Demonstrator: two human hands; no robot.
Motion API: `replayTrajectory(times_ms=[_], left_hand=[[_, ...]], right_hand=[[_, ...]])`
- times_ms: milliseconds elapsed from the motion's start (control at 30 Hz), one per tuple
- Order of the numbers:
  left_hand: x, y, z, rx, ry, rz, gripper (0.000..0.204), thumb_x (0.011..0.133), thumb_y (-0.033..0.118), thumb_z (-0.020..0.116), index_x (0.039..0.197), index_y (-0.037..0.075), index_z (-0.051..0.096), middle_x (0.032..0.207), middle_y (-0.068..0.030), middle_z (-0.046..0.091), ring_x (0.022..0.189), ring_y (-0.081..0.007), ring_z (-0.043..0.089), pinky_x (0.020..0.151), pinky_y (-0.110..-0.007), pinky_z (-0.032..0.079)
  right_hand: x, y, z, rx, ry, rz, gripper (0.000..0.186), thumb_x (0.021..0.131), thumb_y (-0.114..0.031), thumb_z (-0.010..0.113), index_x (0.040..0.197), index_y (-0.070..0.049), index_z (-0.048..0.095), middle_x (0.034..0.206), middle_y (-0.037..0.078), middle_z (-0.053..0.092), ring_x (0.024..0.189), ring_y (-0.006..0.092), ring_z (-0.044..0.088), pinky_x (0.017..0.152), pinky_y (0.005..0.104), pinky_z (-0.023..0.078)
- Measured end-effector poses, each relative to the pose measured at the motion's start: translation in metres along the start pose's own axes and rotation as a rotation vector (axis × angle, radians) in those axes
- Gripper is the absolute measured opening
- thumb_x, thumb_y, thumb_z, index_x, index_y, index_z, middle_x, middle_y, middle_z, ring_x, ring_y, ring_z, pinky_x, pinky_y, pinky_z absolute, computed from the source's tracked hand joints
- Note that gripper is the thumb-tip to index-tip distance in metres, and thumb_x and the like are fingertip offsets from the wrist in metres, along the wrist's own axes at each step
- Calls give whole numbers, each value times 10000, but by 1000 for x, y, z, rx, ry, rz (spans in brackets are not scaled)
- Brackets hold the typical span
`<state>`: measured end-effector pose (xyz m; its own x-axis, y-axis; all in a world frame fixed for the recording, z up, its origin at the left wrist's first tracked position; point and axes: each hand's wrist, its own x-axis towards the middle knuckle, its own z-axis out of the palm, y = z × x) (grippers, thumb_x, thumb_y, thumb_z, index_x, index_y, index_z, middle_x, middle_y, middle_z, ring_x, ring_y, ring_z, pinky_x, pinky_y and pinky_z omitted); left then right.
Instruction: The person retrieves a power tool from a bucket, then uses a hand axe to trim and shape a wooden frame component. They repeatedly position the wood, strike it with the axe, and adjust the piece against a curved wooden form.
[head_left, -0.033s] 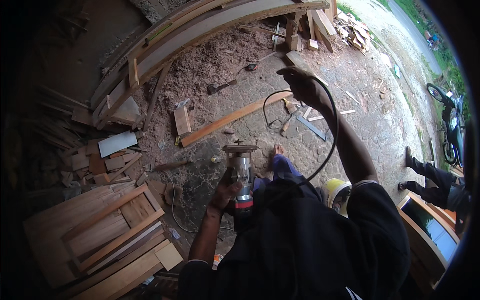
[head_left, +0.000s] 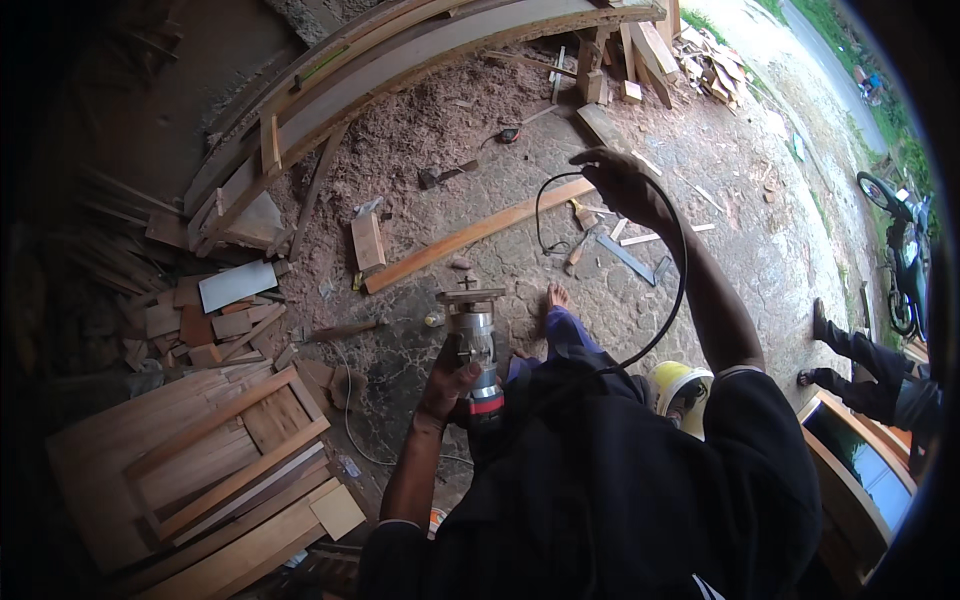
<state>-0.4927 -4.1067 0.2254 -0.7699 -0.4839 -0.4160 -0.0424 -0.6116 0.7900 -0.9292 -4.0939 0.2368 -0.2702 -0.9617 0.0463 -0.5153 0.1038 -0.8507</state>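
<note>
Close in, the left hand [head_left: 447, 385] wraps tight around the trim router [head_left: 474, 345], held upright with its base plate pointing away. Its black cord [head_left: 672, 300] loops out rightward to the raised right hand [head_left: 618, 180], which pinches it well beyond the tool.

The person's left hand [head_left: 447, 385] is closed in a grip low near the body, its forearm bare below a pushed-up dark sleeve, while the right arm stretches forward and upward, nearly straight, with the right hand [head_left: 615, 180] curled shut at its far end.
</note>
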Motion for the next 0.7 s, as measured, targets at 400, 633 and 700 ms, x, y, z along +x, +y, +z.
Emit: replayTrajectory(times_ms=[400,633,700], left_hand=[[142,82,-36,279,475,492,699,805,261,834,1365,50,473,1063,-51,621,923,-191,667,821,-363,574],[210,98,-10,131,489,479,718,794,175,837,1395,64,461,1188,-57,619,1006,-149,609,920,-332,514],[230,99,-3,73,473,483,710,787,145,836,1388,69,466,1242,-82,630,998,-147,610,910,-327,514]], right_hand=[[-30,189,-88,-427,-337,415,241,915,-245,700,1130,-142,739,1004,167,752,960,362,719,825,456,567],[-77,287,-98,-844,-925,650,501,876,-102,609,1373,-161,598,1351,168,636,1208,338,640,988,466,533],[-48,265,-79,-921,-873,590,532,851,-51,592,1373,-152,581,1338,160,629,1212,351,635,986,503,522]])
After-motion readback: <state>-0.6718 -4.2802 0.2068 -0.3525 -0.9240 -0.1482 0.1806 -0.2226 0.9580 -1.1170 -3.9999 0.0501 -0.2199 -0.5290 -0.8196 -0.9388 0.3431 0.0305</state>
